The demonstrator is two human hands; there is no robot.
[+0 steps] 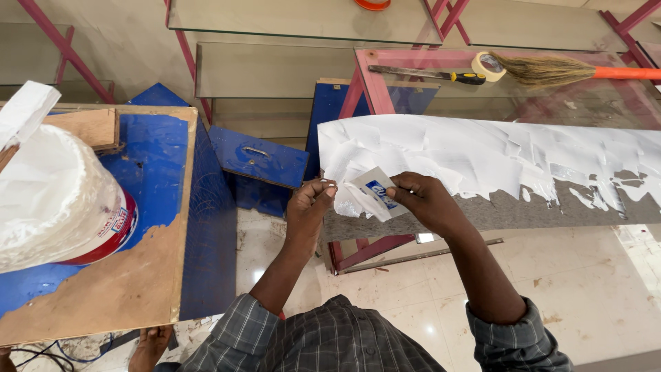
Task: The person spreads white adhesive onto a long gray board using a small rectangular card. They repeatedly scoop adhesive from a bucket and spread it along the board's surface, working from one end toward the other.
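Between the two hands, dead centre, sits a small white card (372, 195) with a blue patch, smeared with white paste. Right hand (423, 200) has its grip closed on the card's right edge, thumb over fingers; left hand (310, 203) pinches shut at the card's left corner, fingertips pasted white. Card looks light and thin, bendy under pressure, and slick where the paste lies — I'd judge the dry right edge the safer place to hold.

Just beyond the card, a long grey board (496, 207) runs off to the right, its far part coated in white paste (468, 151), the near strip bare. Farther back on a glass shelf (551, 96) lie a saw (427, 74), a tape roll (489, 65) and a broom (571, 70).

Left now: a paste-caked bucket (58, 200) stands on a blue-and-brown counter (138, 269). Blue panels (258, 162) lean behind, between counter and board. Nothing blocks the hands, though wet paste lies close.
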